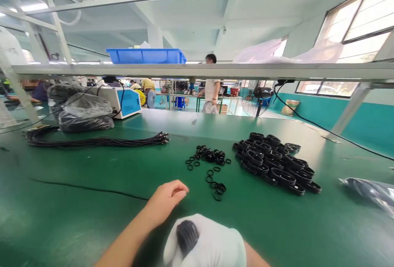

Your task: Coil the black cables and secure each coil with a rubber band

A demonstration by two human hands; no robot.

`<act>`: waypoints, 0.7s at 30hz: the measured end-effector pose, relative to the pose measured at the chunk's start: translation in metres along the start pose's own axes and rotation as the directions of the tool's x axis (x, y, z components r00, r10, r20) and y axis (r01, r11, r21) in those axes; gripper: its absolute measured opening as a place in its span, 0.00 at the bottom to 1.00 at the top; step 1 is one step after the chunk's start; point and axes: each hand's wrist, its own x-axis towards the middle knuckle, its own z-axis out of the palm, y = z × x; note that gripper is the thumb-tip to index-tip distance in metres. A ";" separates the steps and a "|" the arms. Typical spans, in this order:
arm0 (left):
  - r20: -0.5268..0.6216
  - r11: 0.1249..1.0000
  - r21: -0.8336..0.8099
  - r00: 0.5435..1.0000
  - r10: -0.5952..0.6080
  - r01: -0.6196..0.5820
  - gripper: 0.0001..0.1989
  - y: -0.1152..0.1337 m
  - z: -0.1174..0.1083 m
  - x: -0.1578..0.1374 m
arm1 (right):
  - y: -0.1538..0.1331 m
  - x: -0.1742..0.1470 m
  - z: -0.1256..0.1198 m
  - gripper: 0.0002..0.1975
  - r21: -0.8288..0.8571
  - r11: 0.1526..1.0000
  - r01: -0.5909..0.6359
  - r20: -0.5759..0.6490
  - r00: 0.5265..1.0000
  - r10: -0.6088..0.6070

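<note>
My left hand (168, 201), bare, is above the table at the middle, its fingers curled and pressed together. What they hold, if anything, is hidden. A single black cable (92, 187) runs across the table from the left and disappears behind that hand's wrist. Close in front of me, my right hand (212, 242) wears a white glove and looks closed, with its fingertips mostly hidden. A blurred, ridged black patch (187, 237) shows at its finger side; I cannot tell whether it is held or wrapped on. Small black rings (211, 155) lie loose beyond my hands.
Coiled black cables (273, 160) are heaped on the right; a bundle of straight cables (107, 140) lies at the left. Plastic bags (86, 113) and a white-and-blue machine (126, 102) stand behind. A shelf beam (197, 70) carries a blue bin (146, 56). One person (211, 88) stands beyond.
</note>
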 end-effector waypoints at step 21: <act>0.061 0.666 -0.728 0.983 -0.173 0.163 0.20 -0.004 0.023 -0.025 | -0.010 0.028 0.006 0.13 -0.201 0.965 0.168 -0.753 0.603 -0.262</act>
